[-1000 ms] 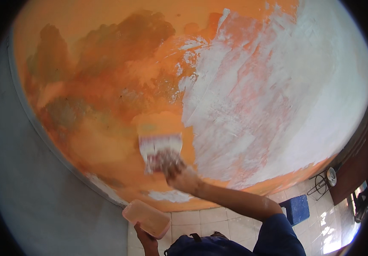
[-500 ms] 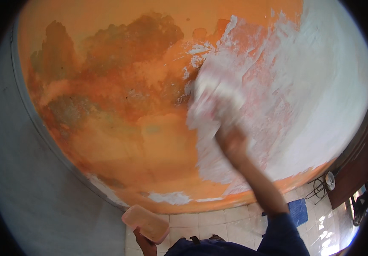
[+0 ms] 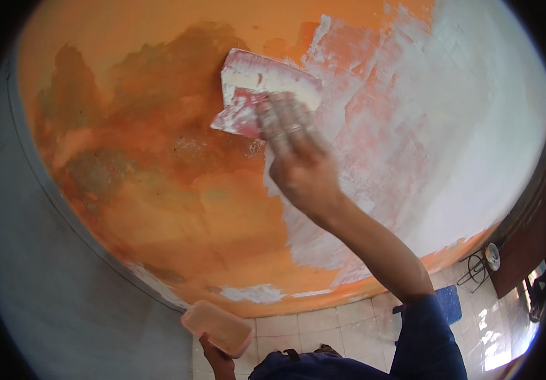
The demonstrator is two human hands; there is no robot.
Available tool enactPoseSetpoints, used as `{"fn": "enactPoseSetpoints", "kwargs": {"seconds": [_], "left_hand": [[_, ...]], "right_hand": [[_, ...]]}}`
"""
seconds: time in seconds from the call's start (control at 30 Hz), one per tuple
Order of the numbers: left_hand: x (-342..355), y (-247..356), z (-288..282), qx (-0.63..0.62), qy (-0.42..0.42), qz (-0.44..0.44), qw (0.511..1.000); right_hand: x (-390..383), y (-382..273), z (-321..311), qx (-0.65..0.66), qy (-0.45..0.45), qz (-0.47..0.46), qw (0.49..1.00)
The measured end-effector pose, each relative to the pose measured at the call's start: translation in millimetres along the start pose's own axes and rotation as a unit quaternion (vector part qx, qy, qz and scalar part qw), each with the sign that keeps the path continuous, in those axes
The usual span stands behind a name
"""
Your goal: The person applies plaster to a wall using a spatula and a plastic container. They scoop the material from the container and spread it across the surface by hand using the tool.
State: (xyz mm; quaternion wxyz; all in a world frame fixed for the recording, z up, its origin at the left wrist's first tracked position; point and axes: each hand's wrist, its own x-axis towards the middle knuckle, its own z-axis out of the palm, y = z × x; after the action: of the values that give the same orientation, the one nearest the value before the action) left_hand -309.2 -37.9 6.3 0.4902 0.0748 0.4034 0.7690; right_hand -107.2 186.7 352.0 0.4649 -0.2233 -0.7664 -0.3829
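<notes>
One scraper point(image 3: 261, 95), one tub point(image 3: 217, 327), maybe one mat point(image 3: 448, 302).

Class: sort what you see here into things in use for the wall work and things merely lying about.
In use:
right hand
putty scraper
orange wall
left hand
pink tub

Lying about:
blue mat
round white object

Most of the frame is filled by an orange wall point(image 3: 159, 190) coated white at upper right, while a grey wall point(image 3: 45, 304) is seen at lower left and sunlit pale floor tiles point(image 3: 349, 320) at lower right.
</notes>
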Motion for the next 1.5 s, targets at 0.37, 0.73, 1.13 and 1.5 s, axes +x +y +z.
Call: {"fn": "enactPoseSetpoints", "kwargs": {"seconds": [0.37,0.73,1.13,1.5], "left_hand": [[-6.0,5.1,8.9,0.0,0.008,0.01,1.0],[-7.8,0.9,-8.8,-0.007,0.017,-0.002,1.0],[1.5,9.5,6.9,0.018,-0.013,0.01,1.0],[11.9,-10.3,0.8,-0.019,0.011,-0.002,1.0]], "right_hand": [[-113.2,-101.4,12.6,0.23,-0.205,0.008,0.951],[-107.5,-17.0,17.9,0.01,-0.029,0.107,0.994],[-23.4,-26.4,-16.7,0.161,0.084,0.065,0.981],[-158.0,-121.7,61.4,0.193,-0.233,-0.035,0.953]]}}
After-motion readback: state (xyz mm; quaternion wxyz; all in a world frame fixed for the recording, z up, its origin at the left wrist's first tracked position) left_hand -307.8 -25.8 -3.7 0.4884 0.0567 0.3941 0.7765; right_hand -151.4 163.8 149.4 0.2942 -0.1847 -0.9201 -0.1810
